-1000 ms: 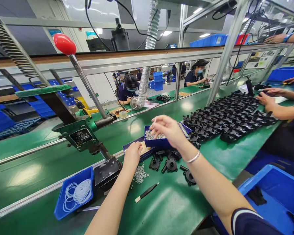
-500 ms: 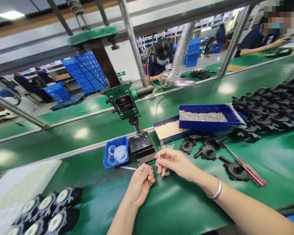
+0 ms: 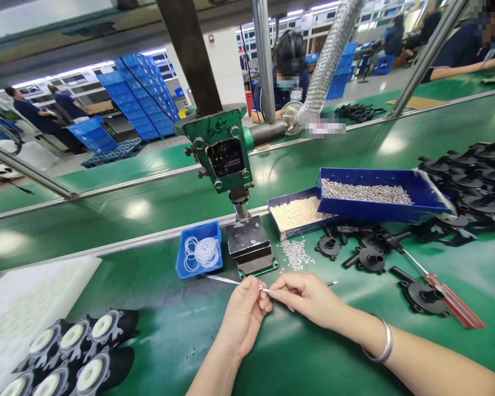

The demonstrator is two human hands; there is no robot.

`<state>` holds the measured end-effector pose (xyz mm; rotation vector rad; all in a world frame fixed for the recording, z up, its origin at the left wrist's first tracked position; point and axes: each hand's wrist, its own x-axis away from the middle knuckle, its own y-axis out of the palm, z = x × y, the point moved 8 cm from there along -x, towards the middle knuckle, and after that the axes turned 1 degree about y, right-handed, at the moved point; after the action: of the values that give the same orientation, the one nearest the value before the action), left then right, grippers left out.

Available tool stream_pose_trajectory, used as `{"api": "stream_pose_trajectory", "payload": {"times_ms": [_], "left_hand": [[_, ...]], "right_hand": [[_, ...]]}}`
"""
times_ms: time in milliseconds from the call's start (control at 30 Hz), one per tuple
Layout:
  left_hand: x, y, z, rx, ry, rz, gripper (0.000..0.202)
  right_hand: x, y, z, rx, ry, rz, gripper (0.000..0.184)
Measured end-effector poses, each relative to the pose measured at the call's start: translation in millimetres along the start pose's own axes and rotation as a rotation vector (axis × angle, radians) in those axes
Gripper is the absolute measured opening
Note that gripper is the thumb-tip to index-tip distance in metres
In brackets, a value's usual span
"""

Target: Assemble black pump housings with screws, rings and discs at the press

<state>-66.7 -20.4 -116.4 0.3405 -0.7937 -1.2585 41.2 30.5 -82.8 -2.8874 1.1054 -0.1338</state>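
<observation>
Left hand [image 3: 244,319] is pinching a tiny pale ring [image 3: 260,287] between thumb and index finger, other fingers curling in. Right hand [image 3: 307,300] is gripping a thin pale pin [image 3: 266,290] by the fingertips, free end pointing at the ring; whether they are touching, can't tell. Hands, ring and pin are staying just in front of the green press [image 3: 226,157]. Loose small rings [image 3: 296,254] are lying scattered just right of the press base. Left of it, a blue bin [image 3: 210,230] is holding white loops [image 3: 202,253]. Right of the press, a low blue tray [image 3: 303,229] is holding pale bits [image 3: 297,213]; a second blue tray [image 3: 367,212], overlapping it, is holding metal pins [image 3: 367,193]. Farther right of the press, black parts [image 3: 370,258] and a red-handled screwdriver [image 3: 457,305] are lying about. Left-front of the press, black housings [image 3: 93,374] are standing beside a white slab [image 3: 28,302]. Behind the press, a masked person [image 3: 291,82] is sitting.
</observation>
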Motion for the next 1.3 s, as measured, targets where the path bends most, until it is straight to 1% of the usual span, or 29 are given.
{"api": "stream_pose_trajectory", "payload": {"times_ms": [133,267,400,500,600,667,733,800,833,900,933,967,1000,1100,1133,1167,1233,1300], "left_hand": [[-0.2,-0.2,0.1,-0.074,0.025,-0.005,0.037],[-0.7,-1.1,1.0,-0.150,0.043,-0.009,0.037],[-0.7,-4.5,3.6,-0.219,0.066,0.016,0.039],[-0.4,-7.7,10.2,-0.385,0.132,0.041,0.036],[0.1,-6.8,18.0,-0.594,0.210,0.034,0.034],[0.7,-6.1,21.6,-0.694,0.242,0.028,0.033],[2.3,-6.7,26.7,-0.788,0.295,0.047,0.032],[5.4,-6.2,33.1,-0.888,0.389,0.064,0.032],[7.2,-5.8,35.6,-0.924,0.437,0.067,0.029],[10.2,-5.9,37.6,-0.932,0.506,0.053,0.022],[10.9,-6.5,37.2,-0.907,0.519,0.040,0.023],[10.9,-7.5,35.9,-0.873,0.517,0.024,0.029],[10.6,-8.5,34.2,-0.843,0.508,0.008,0.034],[8.9,-10.1,28.9,-0.828,0.476,-0.029,0.038],[8.7,-10.2,27.7,-0.837,0.473,-0.035,0.037],[8.6,-10.0,26.6,-0.847,0.472,-0.042,0.036],[9.1,-8.5,24.7,-0.861,0.472,-0.052,0.035],[10.0,-5.5,22.8,-0.882,0.462,-0.059,0.032]], "right_hand": [[1.9,0.3,4.1,0.101,0.027,0.017,0.035],[3.6,1.3,-1.2,0.203,-0.042,0.020,0.034],[4.3,1.1,-2.2,0.294,-0.104,0.024,0.033],[5.3,-0.8,-6.7,0.405,-0.192,0.045,0.031],[6.6,-0.1,-12.1,0.512,-0.276,0.040,0.032],[5.6,0.7,-9.2,0.476,-0.242,0.010,0.035],[3.5,3.3,-0.4,0.315,-0.125,-0.058,0.034],[2.7,8.4,6.0,0.112,-0.011,-0.146,0.029],[2.8,9.7,5.0,0.043,0.012,-0.177,0.028],[3.5,5.7,-5.8,-0.003,-0.020,-0.203,0.029],[4.2,-1.1,-13.6,0.004,-0.053,-0.188,0.030],[5.3,-12.4,-21.1,0.020,-0.080,-0.144,0.031],[6.9,-28.0,-27.5,0.042,-0.094,-0.071,0.032],[17.5,-93.9,-36.4,0.129,-0.091,0.269,0.032],[21.9,-114.8,-34.2,0.168,-0.063,0.361,0.032],[25.2,-132.0,-29.4,0.207,-0.022,0.419,0.033],[27.5,-153.6,-15.2,0.259,0.078,0.443,0.035],[26.3,-160.5,-4.4,0.271,0.136,0.415,0.037]]}}
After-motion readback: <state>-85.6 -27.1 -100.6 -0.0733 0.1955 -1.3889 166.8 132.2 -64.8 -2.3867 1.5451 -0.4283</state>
